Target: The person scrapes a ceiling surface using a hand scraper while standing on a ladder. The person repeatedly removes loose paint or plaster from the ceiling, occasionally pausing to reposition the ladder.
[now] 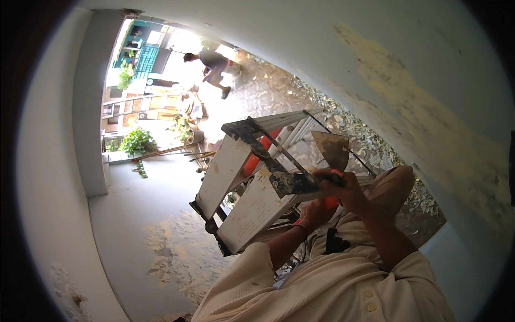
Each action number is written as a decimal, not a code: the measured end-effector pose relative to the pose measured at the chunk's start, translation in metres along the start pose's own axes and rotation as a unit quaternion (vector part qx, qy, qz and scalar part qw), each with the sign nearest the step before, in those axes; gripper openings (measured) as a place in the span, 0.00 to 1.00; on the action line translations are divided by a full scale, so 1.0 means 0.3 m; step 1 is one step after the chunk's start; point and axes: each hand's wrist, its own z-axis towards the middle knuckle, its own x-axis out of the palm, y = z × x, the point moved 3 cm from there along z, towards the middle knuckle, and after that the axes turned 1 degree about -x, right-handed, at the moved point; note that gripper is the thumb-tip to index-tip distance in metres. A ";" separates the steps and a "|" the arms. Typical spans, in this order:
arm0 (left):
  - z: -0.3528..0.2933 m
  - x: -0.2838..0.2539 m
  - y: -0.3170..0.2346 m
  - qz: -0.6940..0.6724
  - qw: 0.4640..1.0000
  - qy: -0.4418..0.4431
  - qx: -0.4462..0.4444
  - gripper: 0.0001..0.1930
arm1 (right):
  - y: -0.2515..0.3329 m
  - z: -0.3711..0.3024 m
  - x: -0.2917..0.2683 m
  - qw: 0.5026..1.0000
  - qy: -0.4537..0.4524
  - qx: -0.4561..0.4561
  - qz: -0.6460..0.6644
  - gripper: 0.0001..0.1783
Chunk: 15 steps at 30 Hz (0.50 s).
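Observation:
My right hand (348, 191) is closed round the dark and red handle of a putty knife (331, 149), whose broad, stained blade points up and away from me. Just below and left of it, my left hand (315, 213), with a dark band at the wrist, is closed on a red object (330, 203); most of that object is hidden by the fingers, so I cannot tell its kind. Both hands are close to the near part of a whitish stepladder (249, 209) with dark, paint-spattered fittings.
The right wall (429, 102) and the left wall (188, 247) have patches of scraped paint. Peeled flakes (370, 137) litter the floor along the right wall. Beyond the opening, a person (214, 67) bends forward near potted plants (138, 141) and a leaning ladder (139, 98).

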 end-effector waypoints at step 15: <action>-0.010 -0.033 0.008 -0.003 1.000 -0.003 0.013 0.32 | -0.006 0.000 0.014 0.999 -0.039 0.011 -0.004 0.18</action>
